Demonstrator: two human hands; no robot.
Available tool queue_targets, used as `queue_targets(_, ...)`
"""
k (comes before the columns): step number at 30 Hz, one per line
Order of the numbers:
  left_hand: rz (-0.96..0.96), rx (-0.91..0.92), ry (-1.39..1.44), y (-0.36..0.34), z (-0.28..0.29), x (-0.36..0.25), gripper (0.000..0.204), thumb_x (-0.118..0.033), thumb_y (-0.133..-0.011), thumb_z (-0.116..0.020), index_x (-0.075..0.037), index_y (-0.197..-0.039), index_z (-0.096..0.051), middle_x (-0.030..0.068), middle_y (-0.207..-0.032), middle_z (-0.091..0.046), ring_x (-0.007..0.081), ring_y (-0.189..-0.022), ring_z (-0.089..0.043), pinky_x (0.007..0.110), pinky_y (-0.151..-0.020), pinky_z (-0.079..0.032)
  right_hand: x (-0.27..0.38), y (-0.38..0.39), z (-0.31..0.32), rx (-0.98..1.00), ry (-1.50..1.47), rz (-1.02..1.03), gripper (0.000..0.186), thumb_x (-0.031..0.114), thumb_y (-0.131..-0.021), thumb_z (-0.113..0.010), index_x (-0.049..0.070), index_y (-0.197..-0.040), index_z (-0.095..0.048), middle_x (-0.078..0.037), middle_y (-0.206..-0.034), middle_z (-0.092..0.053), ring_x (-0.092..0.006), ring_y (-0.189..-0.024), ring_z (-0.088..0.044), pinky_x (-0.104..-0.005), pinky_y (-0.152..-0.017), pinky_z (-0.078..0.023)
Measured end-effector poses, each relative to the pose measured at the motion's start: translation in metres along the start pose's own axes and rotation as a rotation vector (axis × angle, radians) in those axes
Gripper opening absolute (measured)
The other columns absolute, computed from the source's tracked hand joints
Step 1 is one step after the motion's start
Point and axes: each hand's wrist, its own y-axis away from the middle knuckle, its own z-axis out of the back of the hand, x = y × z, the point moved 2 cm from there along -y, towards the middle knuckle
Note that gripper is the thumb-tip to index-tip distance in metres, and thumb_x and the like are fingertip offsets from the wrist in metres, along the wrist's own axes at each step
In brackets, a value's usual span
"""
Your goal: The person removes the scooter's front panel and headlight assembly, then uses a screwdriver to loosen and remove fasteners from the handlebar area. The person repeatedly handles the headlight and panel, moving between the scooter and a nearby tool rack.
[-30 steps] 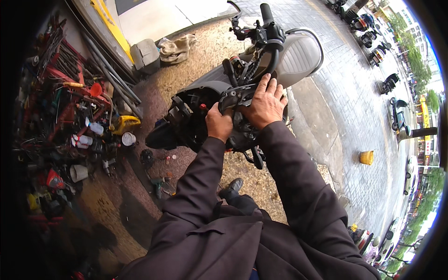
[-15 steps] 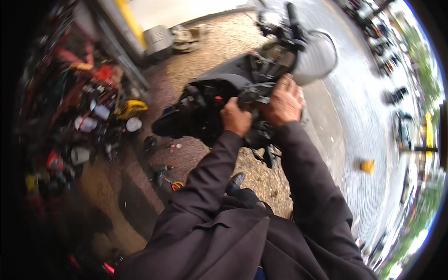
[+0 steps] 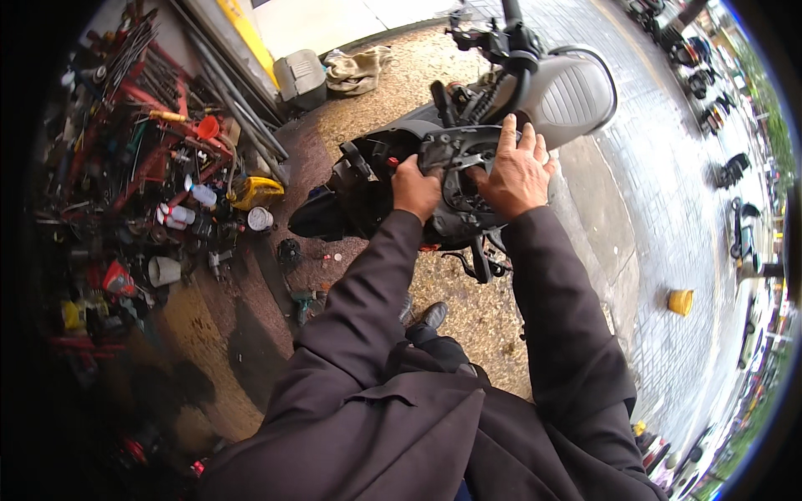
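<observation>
A motorcycle stands before me, its grey ribbed seat [image 3: 575, 93] on the far right and its dark front end [image 3: 316, 219] on the left. Between my hands is a black, frame-like part [image 3: 458, 150] at the front of the bike; I cannot tell whether it is loose or fixed. My left hand [image 3: 415, 192] is closed on this part's left side, fingertips hidden behind it. On the other side lies my right hand [image 3: 520, 177], fingers stretched out and spread, its thumb reaching into the part. A black handlebar [image 3: 520, 54] rises just beyond.
Tools and parts crowd a red rack [image 3: 154, 163] at left, with a yellow tool [image 3: 255, 192] and a white tub [image 3: 260, 220] beside it. A grey case [image 3: 301, 79] and a cloth [image 3: 355, 71] lie behind. A yellow bucket [image 3: 680, 301] stands on the paved street.
The fingers of my right hand have straightened and spread over the part. My left hand keeps its grip. The whole view has shifted slightly and become sharper.
</observation>
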Motion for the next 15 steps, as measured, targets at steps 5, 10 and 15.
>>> queue_targets(5, 0.037, 0.224, 0.027, -0.023, 0.011, 0.007, 0.017, 0.007, -0.082, -0.067, 0.004, -0.099, -0.069, 0.0052, -0.092, -0.07, 0.0123, -0.078, -0.063, 0.03, -0.075, -0.051, -0.05, 0.07, 0.053, -0.393, -0.449, 0.143, 0.068, 0.02, -0.079, -0.075, -0.002, -0.138, -0.047, -0.026, -0.132, -0.053, -0.0409, -0.123, -0.052, -0.0468, -0.105, -0.04)
queue_targets(10, 0.161, 0.432, 0.139, -0.045, 0.021, -0.006, 0.013, 0.004, -0.072, -0.073, 0.004, -0.085, -0.071, 0.006, -0.08, -0.069, 0.0145, -0.068, -0.062, 0.031, -0.067, -0.05, -0.117, 0.179, 0.073, -0.461, -0.68, -0.113, 0.051, 0.006, -0.083, -0.072, -0.003, -0.13, -0.054, -0.021, -0.119, -0.063, -0.0307, -0.108, -0.064, -0.0386, -0.093, -0.052)
queue_targets(15, 0.163, 0.487, -0.097, -0.053, 0.023, -0.021, 0.019, 0.007, -0.074, -0.071, 0.005, -0.092, -0.068, 0.0086, -0.08, -0.068, 0.0214, -0.069, -0.067, 0.037, -0.067, -0.055, -0.185, 0.31, 0.033, -0.461, -0.746, -0.581, 0.041, 0.003, -0.088, -0.068, -0.005, -0.126, -0.057, -0.017, -0.11, -0.067, -0.0231, -0.101, -0.066, -0.0346, -0.089, -0.054)
